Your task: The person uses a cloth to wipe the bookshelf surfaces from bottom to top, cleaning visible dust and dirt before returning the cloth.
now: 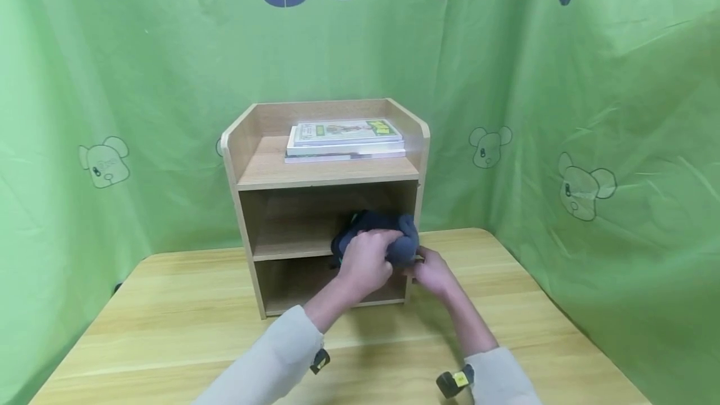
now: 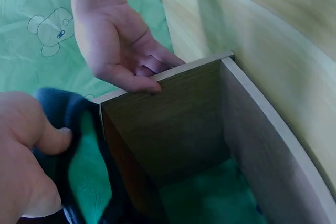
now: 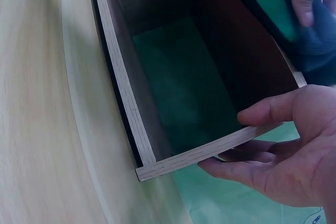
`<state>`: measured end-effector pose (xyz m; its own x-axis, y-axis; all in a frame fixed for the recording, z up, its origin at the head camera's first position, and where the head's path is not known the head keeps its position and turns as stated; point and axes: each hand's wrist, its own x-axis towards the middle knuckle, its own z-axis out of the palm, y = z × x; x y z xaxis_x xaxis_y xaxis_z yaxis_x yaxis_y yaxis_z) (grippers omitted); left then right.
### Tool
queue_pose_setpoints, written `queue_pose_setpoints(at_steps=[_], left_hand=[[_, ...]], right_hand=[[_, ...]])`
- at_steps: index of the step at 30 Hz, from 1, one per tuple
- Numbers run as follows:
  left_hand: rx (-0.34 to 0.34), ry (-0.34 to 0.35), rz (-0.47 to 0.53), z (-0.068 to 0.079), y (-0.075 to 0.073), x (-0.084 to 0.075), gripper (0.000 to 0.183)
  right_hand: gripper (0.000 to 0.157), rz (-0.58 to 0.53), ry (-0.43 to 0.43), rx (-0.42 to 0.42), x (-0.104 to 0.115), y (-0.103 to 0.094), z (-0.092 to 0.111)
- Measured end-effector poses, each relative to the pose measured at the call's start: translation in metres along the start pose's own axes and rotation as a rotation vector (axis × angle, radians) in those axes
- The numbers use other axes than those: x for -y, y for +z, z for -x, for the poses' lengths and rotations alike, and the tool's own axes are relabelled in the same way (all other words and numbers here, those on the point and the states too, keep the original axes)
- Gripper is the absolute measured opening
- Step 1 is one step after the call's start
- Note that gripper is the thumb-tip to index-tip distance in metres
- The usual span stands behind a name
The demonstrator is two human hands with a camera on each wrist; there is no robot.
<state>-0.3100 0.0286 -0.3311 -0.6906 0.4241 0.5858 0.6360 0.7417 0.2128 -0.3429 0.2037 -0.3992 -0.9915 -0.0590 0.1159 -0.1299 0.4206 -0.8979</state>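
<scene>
A small open wooden shelf unit (image 1: 332, 177) stands on the table. At the right end of its middle compartment is a soft dark blue cloth item (image 1: 404, 244); its exact kind cannot be told. My left hand (image 1: 367, 262) grips this cloth, its thumb pressed into the fabric in the left wrist view. A green area bordered by dark blue shows beside that thumb. My right hand (image 3: 283, 150) holds the front edge of the unit's right side panel (image 3: 210, 151), thumb on the inner face and fingers outside. The hands partly cover the cloth in the head view.
Several books (image 1: 345, 142) lie stacked on the unit's top shelf. The pale wooden table (image 1: 185, 311) extends around the unit. A green printed curtain (image 1: 185, 49) hangs behind and along the sides. Green shows through the back of the lower compartment (image 3: 184, 77).
</scene>
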Motion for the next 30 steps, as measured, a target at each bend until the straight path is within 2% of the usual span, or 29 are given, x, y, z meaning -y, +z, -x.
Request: queue_pose_setpoints(at_steps=[4, 7, 11, 17, 20, 24, 30], left_hand=[[-0.074, -0.051, 0.163, -0.001, 0.001, -0.002, 0.054], [-0.122, -0.090, 0.232, -0.005, 0.001, -0.006, 0.058], [-0.184, -0.126, 0.238, -0.016, -0.004, -0.011, 0.061], [-0.259, -0.128, 0.236, -0.038, -0.016, -0.016, 0.049], [-0.231, -0.141, 0.219, -0.043, -0.022, -0.016, 0.048], [-0.128, -0.166, 0.194, -0.044, -0.026, -0.010, 0.057], [-0.007, -0.203, 0.185, -0.035, -0.019, -0.002, 0.062]], right_hand=[[0.047, -0.017, 0.004, 0.013, 0.001, 0.001, 0.001], [0.051, -0.037, 0.006, 0.023, 0.001, 0.001, 0.002], [0.051, -0.041, 0.015, 0.021, 0.001, 0.003, 0.001], [0.054, -0.063, 0.025, 0.019, 0.000, 0.003, 0.000], [0.055, -0.070, 0.030, 0.027, 0.000, 0.002, -0.002], [0.054, -0.064, 0.032, 0.036, 0.001, -0.001, -0.004], [0.051, -0.066, 0.033, 0.048, 0.001, -0.002, -0.002]])
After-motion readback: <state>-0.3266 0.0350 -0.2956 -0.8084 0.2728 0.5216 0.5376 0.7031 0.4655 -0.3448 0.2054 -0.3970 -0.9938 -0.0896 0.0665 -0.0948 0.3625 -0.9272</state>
